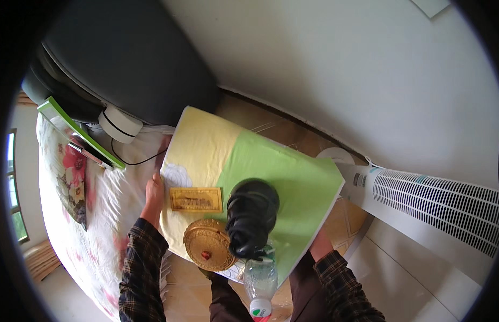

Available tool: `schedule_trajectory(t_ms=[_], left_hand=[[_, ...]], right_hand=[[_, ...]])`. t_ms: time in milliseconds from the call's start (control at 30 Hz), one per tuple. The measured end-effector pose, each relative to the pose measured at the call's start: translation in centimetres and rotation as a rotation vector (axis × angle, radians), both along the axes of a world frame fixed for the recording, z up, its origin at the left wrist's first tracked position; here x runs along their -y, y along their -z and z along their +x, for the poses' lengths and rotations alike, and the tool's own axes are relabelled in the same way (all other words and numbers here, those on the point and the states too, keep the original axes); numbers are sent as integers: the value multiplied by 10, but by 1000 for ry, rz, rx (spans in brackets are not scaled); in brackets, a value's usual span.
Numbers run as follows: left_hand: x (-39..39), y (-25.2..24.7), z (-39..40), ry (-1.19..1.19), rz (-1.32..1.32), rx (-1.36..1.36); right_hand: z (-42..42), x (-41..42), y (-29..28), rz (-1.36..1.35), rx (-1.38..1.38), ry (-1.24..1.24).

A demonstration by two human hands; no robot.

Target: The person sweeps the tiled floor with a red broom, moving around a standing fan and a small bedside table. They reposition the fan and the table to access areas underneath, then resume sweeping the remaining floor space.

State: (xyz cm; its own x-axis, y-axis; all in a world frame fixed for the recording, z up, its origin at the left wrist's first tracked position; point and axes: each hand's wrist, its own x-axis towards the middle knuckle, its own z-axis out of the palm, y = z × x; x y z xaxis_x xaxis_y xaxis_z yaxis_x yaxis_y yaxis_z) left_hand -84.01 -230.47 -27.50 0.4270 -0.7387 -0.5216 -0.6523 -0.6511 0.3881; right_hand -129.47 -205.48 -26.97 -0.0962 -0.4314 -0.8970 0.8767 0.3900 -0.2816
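Before me is a small table [297, 193] with a yellow and green cover. My left hand [154, 192] grips its left edge. At the right edge is my right hand [321, 244], its fingers hidden behind the edge. On the cover lies a gold-coloured, banknote-like piece [196, 199]. Nearer to me is a round, ornate golden lidded box [207, 249] with a red knob. Right of these stands a glossy black figurine [251, 217], its shape hard to make out. A clear plastic bottle [260, 281] with a white cap rises at the near edge.
On the left is a bed [108, 225] with a floral pillow [74, 181], a green-framed object [84, 135] and a white round device [120, 124] with a cord. A white tower fan [430, 205] leans across the right. A dark headboard [132, 52] meets the white wall [334, 68].
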Motion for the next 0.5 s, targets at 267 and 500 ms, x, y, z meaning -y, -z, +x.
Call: schedule_trajectory(t_ms=[267, 500], left_hand=[[84, 30, -11, -94, -79, -328], [59, -26, -40, 319, -349, -84]], right_hand=[[-26, 131, 25, -157, -85, -88], [-28, 56, 34, 86, -336, -73]])
